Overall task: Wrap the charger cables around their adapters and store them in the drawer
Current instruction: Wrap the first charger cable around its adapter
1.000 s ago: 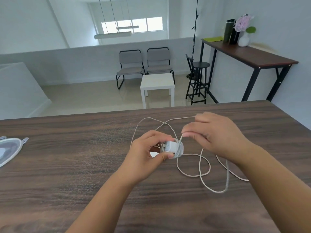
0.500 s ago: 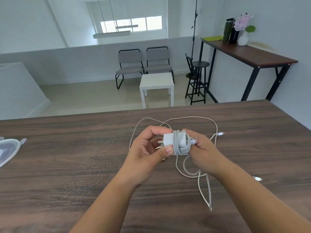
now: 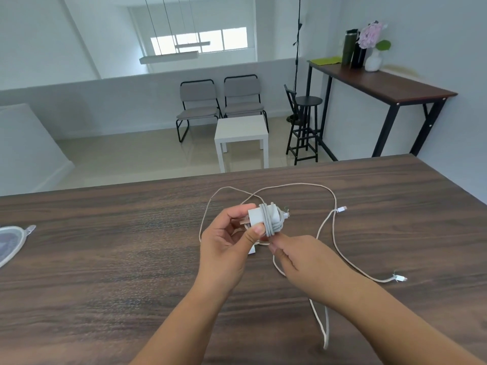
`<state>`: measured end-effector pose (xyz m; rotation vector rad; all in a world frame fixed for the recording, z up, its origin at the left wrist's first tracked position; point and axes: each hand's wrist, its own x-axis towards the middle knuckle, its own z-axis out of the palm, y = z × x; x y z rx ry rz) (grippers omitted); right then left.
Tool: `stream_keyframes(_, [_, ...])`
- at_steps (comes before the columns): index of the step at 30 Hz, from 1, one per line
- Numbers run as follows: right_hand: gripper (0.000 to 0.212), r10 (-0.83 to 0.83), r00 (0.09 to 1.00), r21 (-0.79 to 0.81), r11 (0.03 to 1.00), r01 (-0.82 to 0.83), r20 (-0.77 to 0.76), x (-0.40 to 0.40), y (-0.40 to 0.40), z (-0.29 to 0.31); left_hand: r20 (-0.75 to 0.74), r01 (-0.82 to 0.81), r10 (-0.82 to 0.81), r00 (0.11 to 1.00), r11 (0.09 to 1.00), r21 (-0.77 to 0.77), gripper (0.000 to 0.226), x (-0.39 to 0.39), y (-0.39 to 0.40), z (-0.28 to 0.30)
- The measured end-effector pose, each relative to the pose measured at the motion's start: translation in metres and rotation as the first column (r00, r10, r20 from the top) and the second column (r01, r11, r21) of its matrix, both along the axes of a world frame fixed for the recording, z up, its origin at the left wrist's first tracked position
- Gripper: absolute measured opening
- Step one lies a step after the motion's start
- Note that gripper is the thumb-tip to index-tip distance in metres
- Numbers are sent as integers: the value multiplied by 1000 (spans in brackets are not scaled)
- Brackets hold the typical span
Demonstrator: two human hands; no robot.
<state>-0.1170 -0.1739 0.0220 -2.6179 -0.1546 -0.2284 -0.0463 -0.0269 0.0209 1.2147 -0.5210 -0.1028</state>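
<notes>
Below the adapter (image 3: 259, 216) now, right hand (image 3: 303, 262).

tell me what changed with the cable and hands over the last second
The right hand, which was up beside the adapter pulling the grey cable over it, has come down below it, laying more turns on. The cable's loose tail has shortened. The left hand still pinches the adapter, and the pinkish second cable stays spread on the table.

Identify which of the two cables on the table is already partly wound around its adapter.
The grey cable: several turns circle the white adapter held in the left hand. The pinkish cable lies loose on the table.
</notes>
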Motion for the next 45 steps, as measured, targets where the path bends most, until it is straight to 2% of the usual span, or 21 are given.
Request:
stream_keyframes(6, [30, -31, 999, 174, 984, 36, -33, -8, 13, 2, 5, -245, 245, 970, 968, 51, 32, 13, -6, 2])
stream_keyframes(8, [29, -146, 984, 385, 906, 174, -100, -13, 18, -1, 94, -317, 306, 947, 938, 143, 33, 17, -5, -6])
stream_keyframes(9, [28, -193, 964, 567, 780, 265, -185, -13, 20, -2, 167, -360, 331, 929, 914, 190, 33, 19, -3, -10])
stream_keyframes(10, [27, -190, 939, 727, 594, 343, -287, -13, 20, -2, 244, -402, 348, 905, 887, 228, 35, 21, -1, -14])
stream_keyframes(11, [27, -144, 920, 829, 399, 392, -365, -12, 21, 0, 324, -443, 355, 877, 859, 258, 38, 23, 1, -16])
stream_keyframes(12, [26, -93, 909, 870, 262, 417, -407, -11, 20, 3, 402, -473, 346, 848, 836, 278, 38, 24, 3, -17])
stream_keyframes(13, [25, -58, 903, 884, 190, 428, -425, -11, 18, 6, 476, -491, 321, 819, 821, 292, 37, 25, 5, -18])
stream_keyframes(14, [24, -35, 901, 886, 174, 431, -431, -12, 14, 9, 538, -503, 290, 791, 809, 304, 35, 26, 8, -19])
stream_keyframes(18, [23, -20, 905, 877, 239, 416, -424, -9, -10, 25, 741, -560, 125, 659, 740, 373, 34, 31, 19, -29])
stream_keyframes(22, [28, -70, 907, 843, 345, 412, -415, -3, -21, 39, 831, -586, -1, 557, 708, 394, 34, 31, 20, -29])
stream_keyframes(23, [28, -87, 913, 819, 415, 397, -398, -2, -21, 43, 832, -584, -20, 555, 703, 406, 33, 31, 19, -28])
stream_keyframes(24, [27, -121, 923, 750, 548, 370, -366, -1, -21, 48, 820, -573, -31, 571, 701, 425, 34, 31, 17, -26])
stream_keyframes(26, [23, -198, 955, 418, 866, 275, -219, 2, -23, 58, 750, -506, -37, 660, 717, 480, 33, 30, 17, -22])
stream_keyframes(27, [22, -200, 971, 230, 947, 225, -129, 6, -24, 61, 686, -438, -43, 726, 740, 510, 32, 29, 18, -19])
stream_keyframes(28, [21, -187, 981, 105, 976, 192, -59, 10, -25, 65, 601, -345, -60, 797, 772, 534, 32, 28, 21, -17])
stream_keyframes(30, [18, -154, 988, 61, 986, 153, 17, 18, -29, 71, 412, -132, -120, 903, 836, 533, 33, 25, 23, -10])
stream_keyframes(32, [16, -126, 992, 104, 987, 123, 27, 29, -36, 73, 262, 44, -188, 947, 881, 472, 33, 20, 22, -1])
stream_keyframes(35, [13, -53, 998, 255, 965, 57, -19, 41, -49, 62, 102, 198, -247, 964, 918, 344, 34, 14, 19, 8])
stream_keyframes(39, [20, 81, 997, 387, 919, -67, -18, 47, -45, 40, 32, 298, -313, 949, 926, 230, 37, 12, 20, 11])
stream_keyframes(42, [26, 206, 976, 608, 785, -120, -73, 48, -33, 33, -48, 341, -338, 940, 936, 85, 45, 12, 23, 12])
stream_keyframes(45, [27, 294, 940, 765, 641, -61, -171, 47, -26, 21, -136, 353, -355, 925, 935, -39, 49, 12, 23, 11])
